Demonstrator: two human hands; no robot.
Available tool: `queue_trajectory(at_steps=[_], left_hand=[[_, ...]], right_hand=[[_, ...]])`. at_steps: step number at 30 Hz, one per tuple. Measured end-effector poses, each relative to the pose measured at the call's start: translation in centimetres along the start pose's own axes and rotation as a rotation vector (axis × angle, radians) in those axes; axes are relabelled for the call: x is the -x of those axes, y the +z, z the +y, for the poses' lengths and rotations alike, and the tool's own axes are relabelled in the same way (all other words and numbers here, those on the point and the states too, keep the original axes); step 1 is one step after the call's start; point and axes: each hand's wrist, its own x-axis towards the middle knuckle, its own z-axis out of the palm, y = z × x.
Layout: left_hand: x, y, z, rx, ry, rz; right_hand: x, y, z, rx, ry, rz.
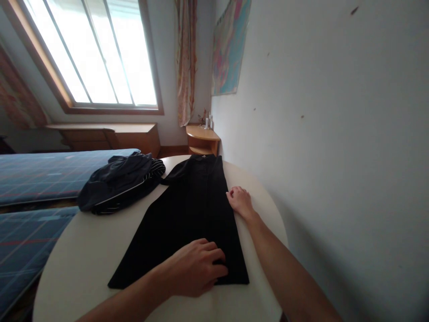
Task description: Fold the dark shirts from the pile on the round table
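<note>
A black garment (pixel 191 214) lies spread on a round white table (pixel 72 255), its wide hem toward me. A small pale label shows at its narrow far end, and a flap of cloth juts out to the left there. My left hand (pixel 201 267) rests on the cloth close to the near hem, fingers bent and apart, with no cloth visibly lifted. Farther up, my right hand (pixel 240 201) is at the garment's right edge, its fingers curled and closed with the tips against the fabric. The underside of both hands is hidden.
A bundled dark garment (pixel 122 181) with white stripes sits on the table's left side. Blue plaid mattresses (pixel 40 179) lie beyond it. Close on the right rises a white wall (pixel 328 152). A small wooden corner shelf (pixel 203 133) stands behind the table.
</note>
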Motion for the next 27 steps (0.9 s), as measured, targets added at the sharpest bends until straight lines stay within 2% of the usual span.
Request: queue_trajectory(at_steps=[6,14,22,27], left_hand=[[-1.0,1.3,1.1,-0.113,0.012,0.094],[-2.3,2.2,2.3,-0.198,-0.01,0.129],[-3.3,3.4,3.8,-0.271,-0.024,0.235],[-3.3,3.7,3.8,-0.267,-0.024,0.226]], right_hand=[[-0.1,0.1,0.0,-0.004,0.011,0.004],[0.0,0.1,0.0,-0.012,0.011,-0.004],[0.0,0.2,-0.1,-0.015,0.024,0.016],[-0.2,0.5,0.0,0.007,0.022,0.014]])
